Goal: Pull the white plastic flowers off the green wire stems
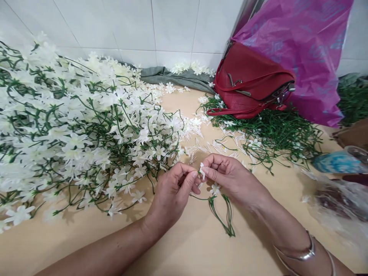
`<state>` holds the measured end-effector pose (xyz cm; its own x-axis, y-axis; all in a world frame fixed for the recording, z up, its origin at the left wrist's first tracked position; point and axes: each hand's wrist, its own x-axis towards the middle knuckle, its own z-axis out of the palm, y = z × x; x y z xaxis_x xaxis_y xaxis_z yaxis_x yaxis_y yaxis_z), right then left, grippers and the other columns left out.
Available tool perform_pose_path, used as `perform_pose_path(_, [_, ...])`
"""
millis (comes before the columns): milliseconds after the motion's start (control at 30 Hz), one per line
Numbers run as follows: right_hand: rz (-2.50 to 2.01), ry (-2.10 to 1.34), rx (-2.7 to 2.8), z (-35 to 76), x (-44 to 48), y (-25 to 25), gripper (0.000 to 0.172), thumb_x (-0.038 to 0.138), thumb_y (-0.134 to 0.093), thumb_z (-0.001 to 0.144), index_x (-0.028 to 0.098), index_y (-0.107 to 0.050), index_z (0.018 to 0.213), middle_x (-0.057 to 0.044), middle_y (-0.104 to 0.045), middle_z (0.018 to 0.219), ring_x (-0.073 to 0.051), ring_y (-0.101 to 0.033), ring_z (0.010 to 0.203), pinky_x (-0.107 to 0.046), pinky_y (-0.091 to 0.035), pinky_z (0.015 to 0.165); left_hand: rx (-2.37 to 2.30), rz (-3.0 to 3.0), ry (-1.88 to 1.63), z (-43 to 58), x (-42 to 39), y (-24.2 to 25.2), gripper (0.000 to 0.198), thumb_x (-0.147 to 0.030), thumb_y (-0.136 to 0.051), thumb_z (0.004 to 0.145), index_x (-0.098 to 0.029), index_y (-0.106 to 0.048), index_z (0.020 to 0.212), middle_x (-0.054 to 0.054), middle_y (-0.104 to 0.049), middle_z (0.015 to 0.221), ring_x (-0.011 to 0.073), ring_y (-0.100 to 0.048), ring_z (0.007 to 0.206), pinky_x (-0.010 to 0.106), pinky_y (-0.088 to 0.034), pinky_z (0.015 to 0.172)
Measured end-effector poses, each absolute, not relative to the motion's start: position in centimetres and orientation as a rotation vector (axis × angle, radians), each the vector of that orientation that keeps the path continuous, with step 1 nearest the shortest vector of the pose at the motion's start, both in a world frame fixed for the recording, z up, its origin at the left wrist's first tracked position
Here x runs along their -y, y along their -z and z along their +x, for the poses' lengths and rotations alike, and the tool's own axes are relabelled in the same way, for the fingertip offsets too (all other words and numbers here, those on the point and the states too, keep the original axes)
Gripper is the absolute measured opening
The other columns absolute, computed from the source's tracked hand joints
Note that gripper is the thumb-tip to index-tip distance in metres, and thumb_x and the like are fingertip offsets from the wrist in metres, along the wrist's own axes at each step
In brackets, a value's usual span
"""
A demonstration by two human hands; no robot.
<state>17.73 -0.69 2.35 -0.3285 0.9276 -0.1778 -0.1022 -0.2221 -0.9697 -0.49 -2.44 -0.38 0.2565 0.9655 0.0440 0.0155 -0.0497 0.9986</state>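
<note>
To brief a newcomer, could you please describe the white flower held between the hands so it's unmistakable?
From the large flower heap on the left, go right to where the left hand and right hand nearly meet. The white flower is between them; unlike the heap's massed blossoms, it alone is pinched in their grip.

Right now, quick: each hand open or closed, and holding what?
Left hand: closed, apparently pinching a green stem.
Right hand: closed, holding a small white flower.
</note>
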Motion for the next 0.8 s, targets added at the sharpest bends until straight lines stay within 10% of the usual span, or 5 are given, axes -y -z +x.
perform_pose_path(800, [-1.039, -1.720, 1.121, 17.50, 0.24, -1.88, 0.028, 0.044, -0.082, 0.085, 0.022, -0.067, 0.095, 0.000, -0.067, 0.077, -0.016, -0.063, 0.073, -0.031, -0.050, 0.072, -0.990, 1.287, -1.060, -0.51, 2.50, 0.39, 0.018, -0.033, -0.058, 0.103, -0.017, -0.063, 0.096, 0.002, -0.072, 0.083, 0.0123, -0.071, 0.072, 0.023, -0.054, 0.068])
